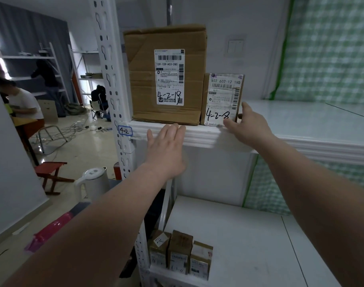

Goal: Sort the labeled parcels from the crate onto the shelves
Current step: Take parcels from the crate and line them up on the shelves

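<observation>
Head view: small parcel [222,99] marked 4-2-8 upright on upper shelf [201,135], just beside larger box [166,75] marked 4-2-18; right hand [247,125] uncurled, touching parcel's lower right corner; left hand [166,146] flat against shelf's front edge; three small parcels [180,253] on lower shelf [239,235].

Both arms are up at the shelf [199,136] tagged 4-2. The left hand [166,145] is flat, fingers straight, tips on the shelf lip just under the big carton [144,79]. Touching that carton's right side stands the small parcel [222,96] marked 4-2-8. The right hand [246,126] is on its lower right corner, fingers over the label. Gripping or just touching, I can't tell.
</observation>
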Demonstrator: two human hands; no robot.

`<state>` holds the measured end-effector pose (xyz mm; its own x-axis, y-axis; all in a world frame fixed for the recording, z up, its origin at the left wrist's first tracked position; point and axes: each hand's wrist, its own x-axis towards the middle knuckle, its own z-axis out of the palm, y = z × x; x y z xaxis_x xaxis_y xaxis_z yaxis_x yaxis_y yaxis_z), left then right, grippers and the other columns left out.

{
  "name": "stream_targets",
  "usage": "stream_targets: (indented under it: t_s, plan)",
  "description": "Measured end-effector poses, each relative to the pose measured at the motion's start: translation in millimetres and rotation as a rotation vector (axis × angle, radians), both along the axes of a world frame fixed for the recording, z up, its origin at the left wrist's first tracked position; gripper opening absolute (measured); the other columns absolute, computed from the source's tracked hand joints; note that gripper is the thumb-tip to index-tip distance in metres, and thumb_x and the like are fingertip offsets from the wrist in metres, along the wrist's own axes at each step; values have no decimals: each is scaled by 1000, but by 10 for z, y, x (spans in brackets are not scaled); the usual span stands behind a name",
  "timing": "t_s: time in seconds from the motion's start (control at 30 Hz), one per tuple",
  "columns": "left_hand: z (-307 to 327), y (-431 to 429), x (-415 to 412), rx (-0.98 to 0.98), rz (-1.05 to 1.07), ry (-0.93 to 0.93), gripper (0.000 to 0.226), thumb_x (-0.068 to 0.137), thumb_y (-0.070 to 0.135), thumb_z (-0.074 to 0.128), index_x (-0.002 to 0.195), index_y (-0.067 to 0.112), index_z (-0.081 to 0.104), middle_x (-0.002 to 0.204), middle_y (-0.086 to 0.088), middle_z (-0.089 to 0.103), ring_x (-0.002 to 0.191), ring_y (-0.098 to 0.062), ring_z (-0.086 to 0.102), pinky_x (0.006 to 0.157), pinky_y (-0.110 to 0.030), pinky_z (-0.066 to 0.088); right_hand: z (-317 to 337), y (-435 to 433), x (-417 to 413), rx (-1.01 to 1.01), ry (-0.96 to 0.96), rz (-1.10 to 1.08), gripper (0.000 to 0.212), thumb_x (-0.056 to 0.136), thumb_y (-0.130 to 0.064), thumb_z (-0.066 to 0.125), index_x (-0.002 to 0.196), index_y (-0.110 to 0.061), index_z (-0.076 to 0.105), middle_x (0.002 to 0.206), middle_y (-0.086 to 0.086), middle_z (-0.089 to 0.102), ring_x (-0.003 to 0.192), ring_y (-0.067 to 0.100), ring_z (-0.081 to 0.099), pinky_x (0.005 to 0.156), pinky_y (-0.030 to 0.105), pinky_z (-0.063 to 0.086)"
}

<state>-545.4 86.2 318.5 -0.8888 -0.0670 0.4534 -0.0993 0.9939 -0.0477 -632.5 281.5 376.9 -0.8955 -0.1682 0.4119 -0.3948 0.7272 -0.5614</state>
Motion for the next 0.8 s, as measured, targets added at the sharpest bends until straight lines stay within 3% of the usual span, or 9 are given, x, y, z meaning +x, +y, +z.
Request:
stream_targets:
  t_s: [0.07, 0.13, 0.2, 0.3, 0.43, 0.6, 0.8]
  plan:
    - [19, -20, 44, 22, 2, -108, 99, 82, 43, 61, 151, 22, -7, 159, 1, -5, 146, -22, -4, 113, -58, -1, -63, 36, 184, -129, 29, -30, 64, 93, -34, 58, 147, -10, 35, 134, 13, 58, 121, 31, 54, 93, 35, 42]
    - [-11, -31, 118, 81, -40, -154, 95, 84, 37, 61, 151, 23, -5, 160, 1, -9, 146, -23, -3, 115, -55, 5, -199, 70, 435, -254, 89, -45, 61, 92, -31, 59, 147, -13, 39, 135, 11, 59, 119, 26, 57, 96, 35, 43]
    - [-144, -40, 242, 186, -150, -79, 79, 85, 24, 59, 151, 19, 16, 158, -4, 10, 142, -28, 16, 115, -44, 20, -385, 94, 717, -287, 153, -49, 53, 91, -27, 61, 141, -14, 48, 127, 9, 64, 114, 25, 59, 94, 31, 42]
    - [-481, -24, 519, 336, -232, -50, 54, 87, 16, 55, 140, 16, 43, 138, -7, 40, 117, -27, 47, 96, -35, 42, -696, 112, 1124, -234, 104, -6, 43, 88, -23, 63, 130, -14, 58, 111, 6, 70, 102, 23, 63, 86, 24, 41]
    - [-987, 56, 929, 445, -257, -160, 33, 89, 18, 52, 120, 15, 62, 117, -4, 63, 102, -19, 59, 84, -25, 43, -1154, 170, 1608, -33, -192, 152, 33, 91, -27, 64, 122, -16, 65, 93, -3, 68, 86, 14, 64, 65, 13, 43]
    - [-1463, 159, 1627, 596, -208, -234, 23, 87, 23, 55, 107, 24, 68, 95, 10, 65, 81, -2, 55, 67, -13, 38, -1677, 202, 2138, 85, -401, 243, 32, 90, -32, 65, 118, -18, 68, 100, -1, 69, 82, 12, 60, 66, 20, 44]
    - [-1880, 317, 2742, 771, -54, -233, 8, 86, 21, 63, 83, 26, 68, 77, 17, 60, 72, 2, 54, 63, -5, 36, -2242, 362, 2974, 69, -514, 311, 28, 90, -34, 65, 113, -19, 70, 101, -3, 68, 90, 12, 60, 74, 22, 43]
